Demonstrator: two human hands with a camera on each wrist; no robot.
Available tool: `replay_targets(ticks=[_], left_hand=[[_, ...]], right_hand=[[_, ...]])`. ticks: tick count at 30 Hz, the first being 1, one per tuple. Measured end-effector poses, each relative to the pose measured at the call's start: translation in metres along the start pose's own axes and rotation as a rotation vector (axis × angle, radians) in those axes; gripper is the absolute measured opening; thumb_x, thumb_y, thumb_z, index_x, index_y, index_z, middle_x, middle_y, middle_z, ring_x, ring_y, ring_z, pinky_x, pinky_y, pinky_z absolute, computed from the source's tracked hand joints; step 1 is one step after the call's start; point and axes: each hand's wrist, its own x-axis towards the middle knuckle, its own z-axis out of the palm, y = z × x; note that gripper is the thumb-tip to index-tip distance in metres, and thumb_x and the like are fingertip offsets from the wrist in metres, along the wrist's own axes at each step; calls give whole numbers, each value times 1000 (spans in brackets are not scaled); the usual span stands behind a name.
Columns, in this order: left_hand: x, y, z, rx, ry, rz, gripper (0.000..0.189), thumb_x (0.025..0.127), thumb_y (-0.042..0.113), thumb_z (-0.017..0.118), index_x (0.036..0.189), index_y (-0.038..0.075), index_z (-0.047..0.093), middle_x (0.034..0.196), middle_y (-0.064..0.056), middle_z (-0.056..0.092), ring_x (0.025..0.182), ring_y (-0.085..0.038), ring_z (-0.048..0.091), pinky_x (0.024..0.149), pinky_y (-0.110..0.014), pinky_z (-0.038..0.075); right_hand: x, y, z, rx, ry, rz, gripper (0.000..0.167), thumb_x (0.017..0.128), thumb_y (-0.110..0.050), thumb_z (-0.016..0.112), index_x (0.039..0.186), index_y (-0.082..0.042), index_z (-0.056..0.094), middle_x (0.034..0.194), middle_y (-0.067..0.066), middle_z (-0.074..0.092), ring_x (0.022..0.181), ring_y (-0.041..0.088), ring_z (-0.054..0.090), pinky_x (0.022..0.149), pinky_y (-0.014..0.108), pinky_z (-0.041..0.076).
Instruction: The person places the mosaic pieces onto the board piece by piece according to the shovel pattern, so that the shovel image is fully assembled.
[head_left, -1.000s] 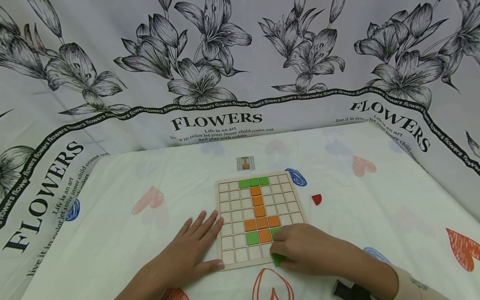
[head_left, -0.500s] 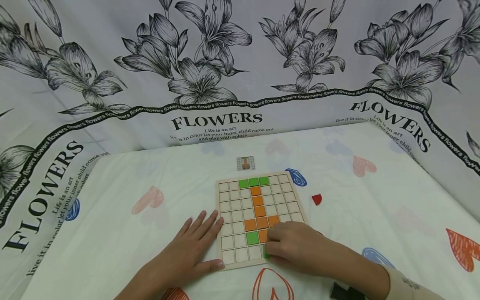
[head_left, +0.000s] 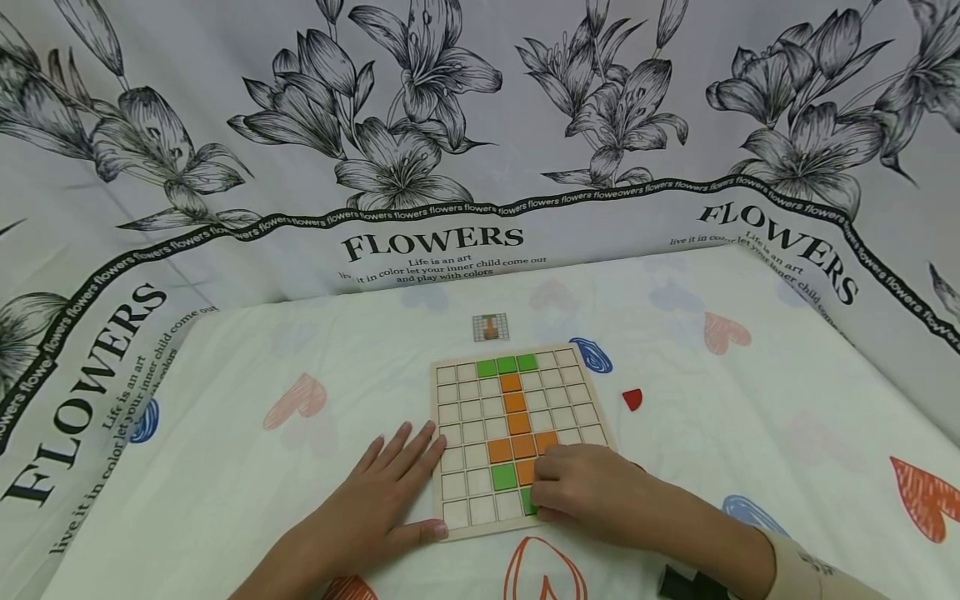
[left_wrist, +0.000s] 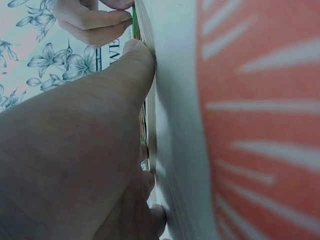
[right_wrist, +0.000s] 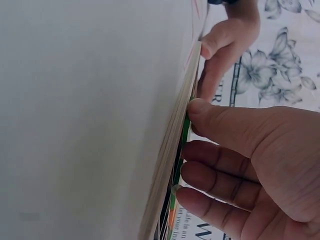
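In the head view, a wooden grid board [head_left: 456, 512] lies on the cloth. Its orange squares [head_left: 515, 402] form a column widening near the bottom, with green squares [head_left: 507, 364] along the top row and another green square [head_left: 504, 477] low down. My left hand [head_left: 382, 496] rests with spread fingers against the board's left edge. My right hand [head_left: 588, 493], over the lower right, pinches a green square tile [head_left: 528, 502] at the bottom row, covering most of it. In the right wrist view the thumb touches green tile edge [right_wrist: 188, 120] at the board's rim.
A small picture card [head_left: 491, 327] showing a similar pattern lies behind the board. A red piece [head_left: 633, 400] sits to its right. Something dark [head_left: 686, 583] is partly under the right forearm. A flower-printed curtain [head_left: 405, 108] stands behind.
My right hand has moved slightly left with the green tile, from the board's lower edge onto the bottom row. Over the last half second it hardly moves. The left hand stays put.
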Motion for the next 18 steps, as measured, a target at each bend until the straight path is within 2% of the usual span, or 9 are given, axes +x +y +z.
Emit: replay_targets(ticks=[6, 10, 12, 15, 18], left_hand=[[0, 0, 0, -8, 1, -3, 87, 96, 69, 44, 160, 11, 27, 165, -10, 19, 150, -38, 15, 114, -63, 21], [0, 0, 1, -10, 8, 0, 87, 96, 68, 44, 160, 12, 27, 166, -9, 19, 150, -37, 14, 114, -63, 21], [-1, -1, 2, -11, 5, 0, 87, 96, 69, 43, 160, 12, 26, 166, -9, 18, 150, -37, 14, 114, -63, 21], [0, -1, 2, -7, -1, -5, 88, 96, 69, 43, 160, 12, 26, 166, -9, 18, 150, -37, 14, 114, -63, 21], [0, -1, 2, 0, -4, -7, 88, 96, 70, 43, 160, 12, 26, 166, -9, 18, 150, -37, 15, 114, -63, 21]], right_hand=[[-1, 3, -9, 31, -76, 2, 13, 85, -15, 81, 86, -22, 71, 83, -14, 59, 76, 2, 49, 69, 11, 42], [-4, 12, -25, 55, -145, 86, 18, 82, -8, 81, 88, -23, 73, 85, -15, 59, 78, 3, 50, 71, 15, 46], [-8, 18, -36, 56, -182, 173, 19, 82, -4, 79, 88, -21, 73, 82, -14, 58, 76, 4, 50, 69, 18, 48], [-15, 26, -54, 71, -280, 371, 19, 82, -2, 77, 91, -18, 75, 83, -12, 59, 74, 5, 53, 67, 23, 51], [-25, 33, -65, 100, -402, 583, 20, 79, -6, 82, 93, -17, 73, 84, -9, 61, 74, 9, 54, 68, 30, 52]])
